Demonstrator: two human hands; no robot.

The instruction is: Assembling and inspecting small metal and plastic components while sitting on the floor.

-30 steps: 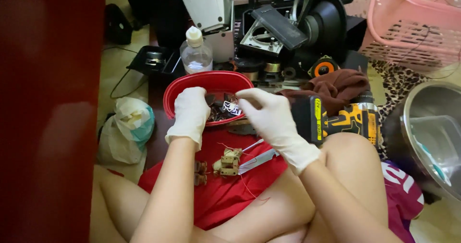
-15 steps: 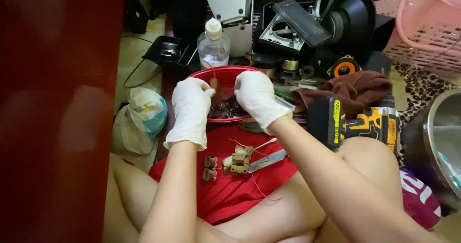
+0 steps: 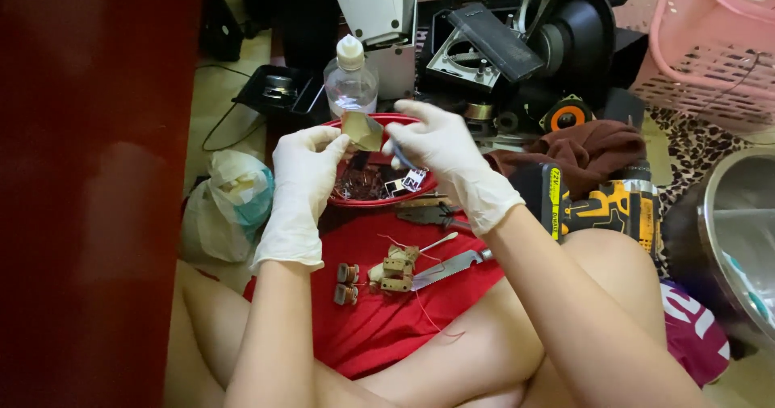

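Since a moment ago I have lifted both hands up out of the red bowl (image 3: 335, 200), and a small tan sheet (image 3: 362, 131) now hangs between them above its far rim. My left hand (image 3: 303, 184) pinches the sheet's left edge; my right hand (image 3: 440, 159) pinches the other side beside a thin blue tool (image 3: 401, 156). I judge I'm peeling or inspecting this piece, and next it needs a steady pull. Small brown parts (image 3: 393, 269) lie on the red cloth (image 3: 387, 319) near me.

Small tan flat piece (image 3: 362, 130) pinched between two gloved hands

It stands tilted on edge, thin and yellowish-brown, its left edge at the left hand (image 3: 300, 172) fingertips, its right edge by the right hand (image 3: 442, 151).
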